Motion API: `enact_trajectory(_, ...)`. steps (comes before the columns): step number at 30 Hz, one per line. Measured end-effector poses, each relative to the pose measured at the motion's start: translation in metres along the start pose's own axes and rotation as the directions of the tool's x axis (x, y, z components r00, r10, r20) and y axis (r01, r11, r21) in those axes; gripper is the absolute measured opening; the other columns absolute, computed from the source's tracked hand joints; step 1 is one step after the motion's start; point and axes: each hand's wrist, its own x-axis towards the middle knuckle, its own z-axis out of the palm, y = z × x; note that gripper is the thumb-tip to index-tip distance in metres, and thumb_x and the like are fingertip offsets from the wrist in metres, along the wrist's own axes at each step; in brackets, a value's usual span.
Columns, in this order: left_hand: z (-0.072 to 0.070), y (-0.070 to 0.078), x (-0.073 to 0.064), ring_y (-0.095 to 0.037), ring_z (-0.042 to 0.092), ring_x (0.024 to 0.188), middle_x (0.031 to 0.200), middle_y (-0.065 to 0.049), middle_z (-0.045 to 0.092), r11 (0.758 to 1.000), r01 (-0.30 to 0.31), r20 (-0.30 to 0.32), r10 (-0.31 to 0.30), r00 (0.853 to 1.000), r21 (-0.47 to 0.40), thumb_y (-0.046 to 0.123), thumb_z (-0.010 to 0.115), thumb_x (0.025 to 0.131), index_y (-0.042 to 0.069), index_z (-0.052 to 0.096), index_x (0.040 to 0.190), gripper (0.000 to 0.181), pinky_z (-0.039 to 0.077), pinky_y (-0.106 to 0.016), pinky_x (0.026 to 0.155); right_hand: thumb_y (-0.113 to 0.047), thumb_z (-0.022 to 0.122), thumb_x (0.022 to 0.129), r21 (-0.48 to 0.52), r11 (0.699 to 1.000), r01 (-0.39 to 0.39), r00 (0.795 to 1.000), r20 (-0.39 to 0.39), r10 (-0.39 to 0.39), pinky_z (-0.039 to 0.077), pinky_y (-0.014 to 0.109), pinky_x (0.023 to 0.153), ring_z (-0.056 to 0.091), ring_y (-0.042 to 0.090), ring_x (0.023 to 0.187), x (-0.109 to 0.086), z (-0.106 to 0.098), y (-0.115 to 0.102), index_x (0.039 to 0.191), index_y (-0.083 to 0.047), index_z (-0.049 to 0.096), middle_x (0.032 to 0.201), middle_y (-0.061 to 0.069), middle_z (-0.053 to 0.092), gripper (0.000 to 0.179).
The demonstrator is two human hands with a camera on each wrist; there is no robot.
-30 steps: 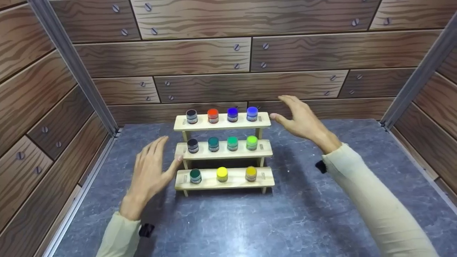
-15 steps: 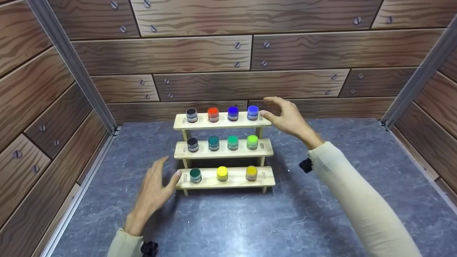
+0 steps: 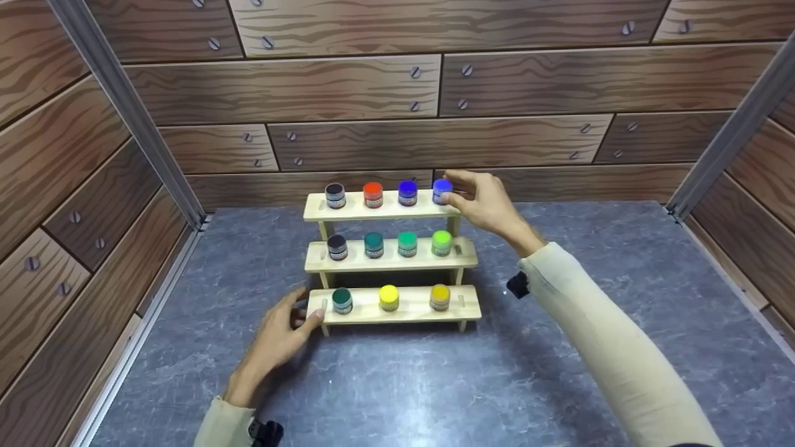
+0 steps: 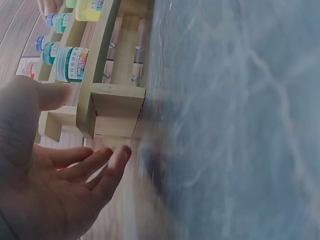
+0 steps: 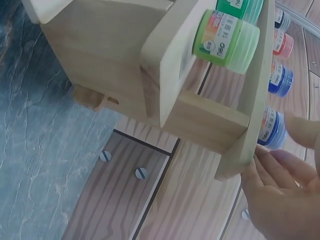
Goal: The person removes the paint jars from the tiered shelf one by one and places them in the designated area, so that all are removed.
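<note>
A three-tiered wooden stand (image 3: 412,305) holds several small paint jars in rows. My right hand (image 3: 490,203) has its thumb and fingers around the light blue paint jar (image 3: 441,185) at the top tier's right end. In the right wrist view, the thumb lies by that jar's lid and the fingers along its other side; the jar (image 5: 267,125) still sits on the shelf. My left hand (image 3: 278,338) is at the left end of the bottom tier, thumb over the shelf's edge. In the left wrist view, its loosely bent fingers (image 4: 107,172) stand apart from the wood.
The top tier also carries black, red and dark blue jars (image 3: 407,193). Dark, teal, green and lime jars (image 3: 441,243) fill the middle tier. Below are dark green, yellow (image 3: 389,298) and gold jars. Wood-patterned walls (image 3: 348,87) enclose the grey marbled surface (image 3: 397,385).
My right hand has moved left to the light blue jar, its thumb and fingers coming round it. The left hand has come down and right, to the bottom tier's end.
</note>
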Motion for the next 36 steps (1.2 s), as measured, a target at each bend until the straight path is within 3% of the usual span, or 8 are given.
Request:
enact_trajectory(4, 0.000, -0.001, 0.001, -0.028, 0.073, 0.104, 0.129, -0.027, 0.071, 0.998, 0.033, 0.024, -0.031, 0.999, -0.060, 0.021, 0.075, 0.101, -0.009, 0.050, 0.153, 0.065, 0.062, -0.045, 0.096, -0.010, 0.072, 0.103, -0.017, 1.000, 0.001, 0.999, -0.041, -0.001, 0.055, 0.042, 0.111, 0.066, 0.038, 0.132, 0.001, 0.003, 0.000, 0.150, 0.003, 0.057, 0.151, 0.024, 0.059, 0.051)
enact_trajectory(8, -0.001, -0.003, 0.002, -0.033, 0.073, 0.110, 0.133, -0.029, 0.068, 0.984, 0.054, 0.050, -0.046, 0.998, -0.173, 0.014, 0.075, 0.100, -0.012, 0.050, 0.151, 0.063, 0.063, -0.038, 0.092, -0.007, 0.072, 0.102, -0.036, 0.999, 0.011, 0.998, -0.068, -0.013, 0.058, 0.042, 0.107, 0.069, 0.036, 0.126, 0.001, 0.005, 0.001, 0.146, 0.002, 0.062, 0.144, 0.024, 0.066, 0.047)
enact_trajectory(13, -0.002, -0.009, 0.003, -0.042, 0.065, 0.127, 0.148, -0.036, 0.056, 0.925, 0.087, 0.092, -0.056, 0.994, -0.370, 0.003, 0.074, 0.097, -0.015, 0.044, 0.153, 0.066, 0.060, -0.033, 0.099, -0.007, 0.074, 0.100, -0.053, 0.998, 0.017, 0.996, -0.089, -0.022, 0.058, 0.044, 0.107, 0.071, 0.036, 0.123, 0.002, 0.007, 0.002, 0.143, 0.000, 0.065, 0.139, 0.023, 0.069, 0.045)
enact_trajectory(17, -0.001, -0.014, 0.003, -0.043, 0.061, 0.133, 0.155, -0.036, 0.048, 0.871, 0.134, 0.118, -0.088, 0.989, -0.472, 0.000, 0.074, 0.095, -0.014, 0.041, 0.156, 0.070, 0.058, -0.030, 0.104, -0.007, 0.075, 0.099, -0.060, 0.998, 0.031, 0.995, -0.096, -0.036, 0.058, 0.045, 0.107, 0.071, 0.037, 0.121, 0.002, 0.008, 0.002, 0.141, 0.001, 0.067, 0.137, 0.024, 0.070, 0.043)
enact_trajectory(24, -0.002, -0.020, 0.005, -0.045, 0.058, 0.138, 0.156, -0.032, 0.049, 0.837, 0.158, 0.164, -0.083, 0.983, -0.524, 0.002, 0.074, 0.096, -0.009, 0.039, 0.159, 0.073, 0.057, -0.023, 0.100, -0.005, 0.073, 0.100, -0.049, 0.999, 0.016, 0.994, -0.107, -0.021, 0.060, 0.043, 0.104, 0.073, 0.037, 0.118, -0.001, 0.005, 0.001, 0.141, 0.002, 0.067, 0.135, 0.024, 0.071, 0.042)
enact_trajectory(36, -0.002, -0.021, 0.007, -0.045, 0.058, 0.137, 0.155, -0.034, 0.049, 0.831, 0.120, 0.165, -0.035, 0.986, -0.543, -0.004, 0.071, 0.096, -0.012, 0.037, 0.158, 0.072, 0.058, -0.024, 0.100, 0.000, 0.074, 0.099, -0.022, 0.998, 0.051, 0.992, -0.115, -0.053, 0.062, 0.042, 0.100, 0.074, 0.039, 0.114, -0.015, -0.012, -0.002, 0.137, 0.005, 0.068, 0.132, 0.027, 0.071, 0.039)
